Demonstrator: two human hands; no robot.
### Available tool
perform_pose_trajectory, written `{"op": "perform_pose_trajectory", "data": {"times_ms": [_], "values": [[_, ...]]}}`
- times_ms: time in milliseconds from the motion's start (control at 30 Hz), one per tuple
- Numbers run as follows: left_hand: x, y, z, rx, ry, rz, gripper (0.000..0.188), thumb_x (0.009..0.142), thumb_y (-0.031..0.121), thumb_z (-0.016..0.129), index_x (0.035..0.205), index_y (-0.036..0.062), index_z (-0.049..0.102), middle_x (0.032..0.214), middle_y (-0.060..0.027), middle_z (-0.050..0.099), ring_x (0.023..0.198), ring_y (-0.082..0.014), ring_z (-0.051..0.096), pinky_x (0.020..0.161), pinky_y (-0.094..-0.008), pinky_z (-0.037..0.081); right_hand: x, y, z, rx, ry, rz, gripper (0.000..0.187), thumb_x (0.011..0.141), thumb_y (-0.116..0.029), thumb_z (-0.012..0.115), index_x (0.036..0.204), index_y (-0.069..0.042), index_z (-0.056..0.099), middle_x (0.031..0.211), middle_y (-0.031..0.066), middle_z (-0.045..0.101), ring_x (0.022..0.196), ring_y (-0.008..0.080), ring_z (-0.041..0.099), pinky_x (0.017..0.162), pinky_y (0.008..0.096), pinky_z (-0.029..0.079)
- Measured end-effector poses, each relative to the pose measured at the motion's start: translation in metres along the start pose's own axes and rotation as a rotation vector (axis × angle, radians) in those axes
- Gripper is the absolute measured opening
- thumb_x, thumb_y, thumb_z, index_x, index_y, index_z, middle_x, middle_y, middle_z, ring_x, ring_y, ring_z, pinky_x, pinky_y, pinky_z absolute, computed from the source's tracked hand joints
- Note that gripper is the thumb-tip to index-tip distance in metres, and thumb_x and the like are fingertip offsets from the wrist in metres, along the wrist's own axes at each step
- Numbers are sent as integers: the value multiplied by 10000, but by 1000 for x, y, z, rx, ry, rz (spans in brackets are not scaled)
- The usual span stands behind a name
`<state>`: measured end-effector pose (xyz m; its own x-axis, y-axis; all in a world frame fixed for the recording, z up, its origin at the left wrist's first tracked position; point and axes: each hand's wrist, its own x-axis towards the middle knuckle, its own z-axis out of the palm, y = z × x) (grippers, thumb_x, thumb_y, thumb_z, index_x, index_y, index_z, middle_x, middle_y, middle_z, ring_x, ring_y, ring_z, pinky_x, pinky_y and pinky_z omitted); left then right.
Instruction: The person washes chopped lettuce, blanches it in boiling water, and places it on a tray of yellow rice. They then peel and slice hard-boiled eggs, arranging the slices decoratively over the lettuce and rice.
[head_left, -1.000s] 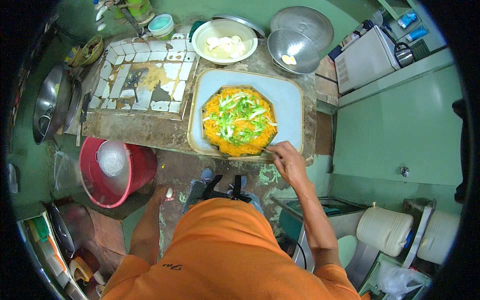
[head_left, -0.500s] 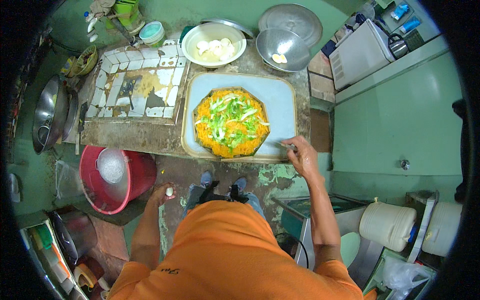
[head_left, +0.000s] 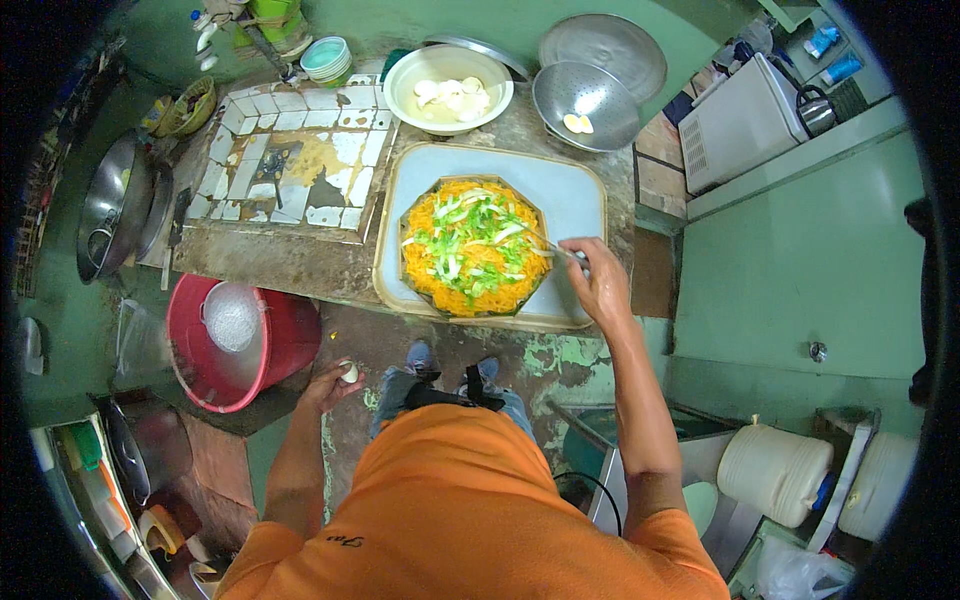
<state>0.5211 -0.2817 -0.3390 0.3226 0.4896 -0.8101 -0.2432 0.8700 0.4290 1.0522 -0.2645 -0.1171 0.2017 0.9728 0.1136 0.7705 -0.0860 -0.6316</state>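
An eight-sided tray of orange noodle-like food [head_left: 470, 290], topped with chopped green and white shreds, rests on a pale blue board [head_left: 578, 200] with a tan rim. My right hand [head_left: 603, 285] is closed on a thin metal utensil [head_left: 548, 243]. Its far end reaches over the food's right side; I cannot tell its kind. Low on the left, away from the counter, my left hand [head_left: 325, 386] grips a peeled white egg [head_left: 349, 372]. Behind the board, a cream basin [head_left: 393, 92] holds several whole white eggs in liquid. Egg halves [head_left: 578, 124] lie in a grey metal bowl [head_left: 610, 100].
Left of the board is a worn white-tiled recess [head_left: 325, 215] in the counter. A red tub [head_left: 258, 375] with a round strainer-like bowl [head_left: 231, 317] stands below the front edge. Large metal pans [head_left: 110, 200] are at far left. White jugs [head_left: 775, 462] sit at lower right.
My right hand has moved up and slightly left, bringing the metal utensil from the board's front right corner to over the food. My left hand, still with the egg, has shifted slightly right.
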Motion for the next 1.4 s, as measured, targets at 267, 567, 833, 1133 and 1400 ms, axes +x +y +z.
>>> {"op": "perform_pose_trajectory", "data": {"times_ms": [267,567,833,1133,1400], "values": [[-7,-5,9,-119,-66,98,470,918,71,616,1337,30,409,1168,-157,598,1046,-292,640,895,-382,568,76,0,41,1,-182,-151,241,834,-133,593,1065,-87,641,970,132,655,931,330,631,812,425,498],[-34,23,62,-78,-114,273,552,892,74,656,1370,-10,393,1230,-168,584,1133,-300,604,957,-381,535,77,-7,36,-53,-268,-2,247,873,-163,534,1098,-60,545,912,217,662,859,408,645,770,491,502],[-62,95,149,167,-231,380,566,902,104,643,1398,-16,397,1287,-186,572,1150,-294,603,996,-385,498,7,-57,64,218,-304,284,311,950,-289,523,1092,-14,557,756,191,603,690,348,583,649,429,453],[-21,118,256,269,-474,512,561,872,28,673,1380,-7,439,1272,-139,598,1149,-214,601,979,-310,482,-90,-164,113,439,-180,445,285,1024,-287,426,1092,-37,546,655,155,554,615,310,588,592,407,450],[-15,119,276,267,-597,407,554,878,91,677,1363,-26,435,1297,-159,576,1147,-254,612,962,-330,506,-109,-172,126,248,-4,455,228,1021,-233,426,1123,-45,508,766,254,626,743,468,619,626,511,464]]}}
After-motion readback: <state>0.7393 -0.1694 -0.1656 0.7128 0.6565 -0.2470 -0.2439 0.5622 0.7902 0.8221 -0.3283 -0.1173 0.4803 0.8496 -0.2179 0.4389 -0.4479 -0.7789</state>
